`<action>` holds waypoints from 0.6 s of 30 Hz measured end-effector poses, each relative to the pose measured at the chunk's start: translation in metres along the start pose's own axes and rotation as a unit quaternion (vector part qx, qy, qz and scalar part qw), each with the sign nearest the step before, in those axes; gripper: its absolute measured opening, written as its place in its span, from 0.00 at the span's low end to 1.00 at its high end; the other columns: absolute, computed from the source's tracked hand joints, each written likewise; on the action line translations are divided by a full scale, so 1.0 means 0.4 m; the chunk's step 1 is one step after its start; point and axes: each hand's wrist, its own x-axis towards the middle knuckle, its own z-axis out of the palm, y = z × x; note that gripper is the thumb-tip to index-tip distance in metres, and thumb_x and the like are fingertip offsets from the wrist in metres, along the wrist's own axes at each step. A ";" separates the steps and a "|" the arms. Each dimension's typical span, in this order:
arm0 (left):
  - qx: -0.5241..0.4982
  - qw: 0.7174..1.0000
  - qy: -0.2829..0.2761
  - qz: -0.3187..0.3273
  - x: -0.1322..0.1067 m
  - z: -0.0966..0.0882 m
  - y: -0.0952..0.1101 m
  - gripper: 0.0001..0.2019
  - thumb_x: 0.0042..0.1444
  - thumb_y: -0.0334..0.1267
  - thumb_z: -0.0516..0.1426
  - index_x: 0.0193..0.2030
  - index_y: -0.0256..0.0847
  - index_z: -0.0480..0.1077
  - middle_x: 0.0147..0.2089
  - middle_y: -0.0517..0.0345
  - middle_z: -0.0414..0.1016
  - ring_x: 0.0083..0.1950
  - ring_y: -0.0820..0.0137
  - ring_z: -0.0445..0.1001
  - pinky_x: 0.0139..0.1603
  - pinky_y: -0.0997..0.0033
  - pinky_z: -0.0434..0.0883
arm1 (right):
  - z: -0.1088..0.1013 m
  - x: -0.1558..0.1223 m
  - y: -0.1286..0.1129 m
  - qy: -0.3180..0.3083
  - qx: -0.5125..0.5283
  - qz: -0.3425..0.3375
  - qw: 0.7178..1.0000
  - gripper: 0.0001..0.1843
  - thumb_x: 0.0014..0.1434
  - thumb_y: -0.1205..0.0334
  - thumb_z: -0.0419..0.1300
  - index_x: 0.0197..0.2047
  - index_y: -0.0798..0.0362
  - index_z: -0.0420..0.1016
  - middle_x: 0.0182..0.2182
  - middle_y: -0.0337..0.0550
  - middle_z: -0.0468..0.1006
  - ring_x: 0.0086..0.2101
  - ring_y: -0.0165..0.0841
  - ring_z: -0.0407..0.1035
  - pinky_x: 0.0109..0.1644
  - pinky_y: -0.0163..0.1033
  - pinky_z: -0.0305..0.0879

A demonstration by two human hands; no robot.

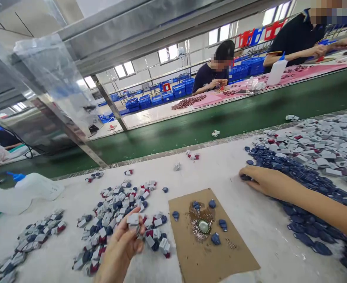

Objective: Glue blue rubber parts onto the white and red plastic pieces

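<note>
My left hand is raised near the bottom edge and pinches a small grey plastic piece between thumb and fingers, above a pile of grey, red and blue pieces. My right hand reaches to the right, fingers curled down on small dark blue parts at the edge of a long blue heap. A brown cardboard sheet lies between my hands, with a blob of glue and a few blue parts on it.
A white squeeze bottle lies at the left. A heap of grey pieces fills the right side. A green conveyor belt runs behind the table. Two people work at a pink-topped bench beyond. A clear plastic bag hangs upper left.
</note>
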 end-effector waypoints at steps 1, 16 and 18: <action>-0.010 1.000 0.011 -0.005 -0.012 0.005 -0.024 0.21 0.37 0.38 0.71 0.41 0.39 0.75 0.36 0.56 0.76 0.35 0.70 0.73 0.26 0.77 0.71 | -0.006 -0.008 -0.019 -0.012 0.023 -0.002 1.000 0.13 0.60 0.63 0.49 0.40 0.53 0.76 0.36 0.50 0.79 0.30 0.38 0.74 0.29 0.39 0.67; -0.121 0.991 0.014 -0.051 -0.132 0.104 -0.178 0.21 0.34 0.43 0.74 0.36 0.39 0.77 0.33 0.58 0.78 0.26 0.80 0.70 0.18 0.88 0.62 | -0.054 -0.050 -0.378 -0.148 0.295 -0.036 0.943 0.18 0.66 0.55 0.49 0.54 0.48 0.73 0.40 0.46 0.80 0.33 0.37 0.74 0.32 0.39 0.68; -0.125 0.991 0.002 -0.050 -0.136 0.108 -0.179 0.20 0.33 0.43 0.75 0.34 0.39 0.77 0.27 0.62 0.75 0.25 0.78 0.71 0.19 0.86 0.64 | -0.034 -0.055 -0.404 -0.110 0.244 -0.079 0.960 0.13 0.66 0.59 0.48 0.46 0.49 0.72 0.35 0.44 0.79 0.31 0.36 0.73 0.32 0.39 0.65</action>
